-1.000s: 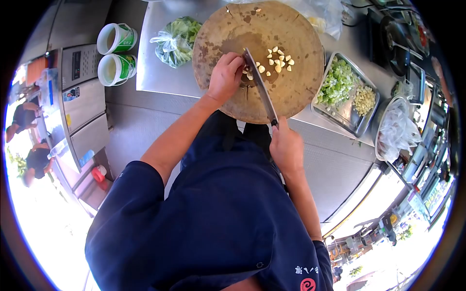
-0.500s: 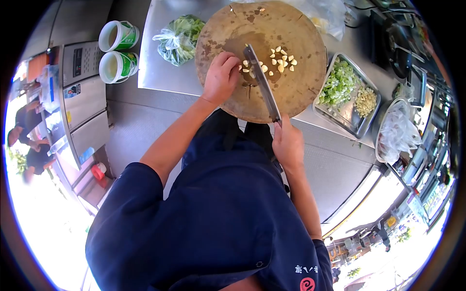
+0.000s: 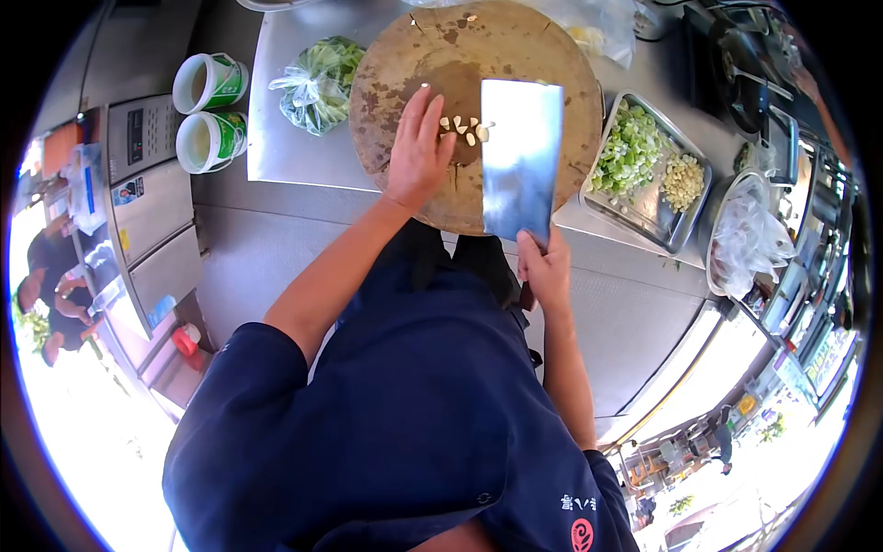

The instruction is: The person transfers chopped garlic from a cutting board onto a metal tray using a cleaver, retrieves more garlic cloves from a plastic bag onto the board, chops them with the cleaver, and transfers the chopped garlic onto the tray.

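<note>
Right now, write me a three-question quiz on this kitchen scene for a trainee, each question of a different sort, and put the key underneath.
1. Short answer: which hand grips the cleaver?

2. True or false: the metal tray holds two separate heaps of chopped food.

3. Multiple choice: where do the pale pieces between the left hand and the blade lie?
A) In a clear bag
B) On the round chopping board
C) In a white bucket

Key:
1. The right hand.
2. True: chopped greens in one heap, pale chopped bits in the other.
3. B.
</note>
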Tool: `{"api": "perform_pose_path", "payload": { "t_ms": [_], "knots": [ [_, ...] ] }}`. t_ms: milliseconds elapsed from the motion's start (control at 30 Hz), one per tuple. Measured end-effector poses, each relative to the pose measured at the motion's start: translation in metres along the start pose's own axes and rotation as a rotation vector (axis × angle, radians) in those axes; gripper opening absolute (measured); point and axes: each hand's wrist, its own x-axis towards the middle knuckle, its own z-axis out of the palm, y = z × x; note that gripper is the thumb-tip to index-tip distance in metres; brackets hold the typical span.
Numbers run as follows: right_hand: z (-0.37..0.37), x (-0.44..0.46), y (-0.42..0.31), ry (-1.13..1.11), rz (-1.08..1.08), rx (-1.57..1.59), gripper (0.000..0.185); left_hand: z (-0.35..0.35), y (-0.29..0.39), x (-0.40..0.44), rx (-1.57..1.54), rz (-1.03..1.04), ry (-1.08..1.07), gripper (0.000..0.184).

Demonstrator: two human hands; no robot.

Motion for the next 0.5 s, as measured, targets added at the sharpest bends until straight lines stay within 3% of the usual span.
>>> {"api": "perform_pose_path", "payload": {
  "t_ms": [33, 100, 200, 367, 500],
  "knots": [
    [-0.009, 0.0, 0.003, -0.066, 0.283, 0.257, 0.022, 0.008, 0.007, 0.004, -0.002, -0.002, -0.006, 0.055],
    [-0.015, 0.002, 0.017, 0.011, 0.316, 0.359, 0.027, 0.029, 0.02, 0.02, 0.211, 0.108, -0.022, 0.059],
    [-0.036, 0.004, 0.066, 0.125, 0.475, 0.49, 0.028, 0.062, 0.035, 0.046, 0.135, 0.201, -0.032, 0.057],
    [-0.062, 0.0, 0.081, 0.216, 0.475, 0.535, 0.026, 0.083, 0.046, 0.068, 0.009, 0.369, -0.114, 0.056],
    [-0.064, 0.02, 0.06, 0.19, 0.424, 0.497, 0.026, 0.081, 0.048, 0.067, 0.004, 0.361, -0.151, 0.057]
  ]
}}
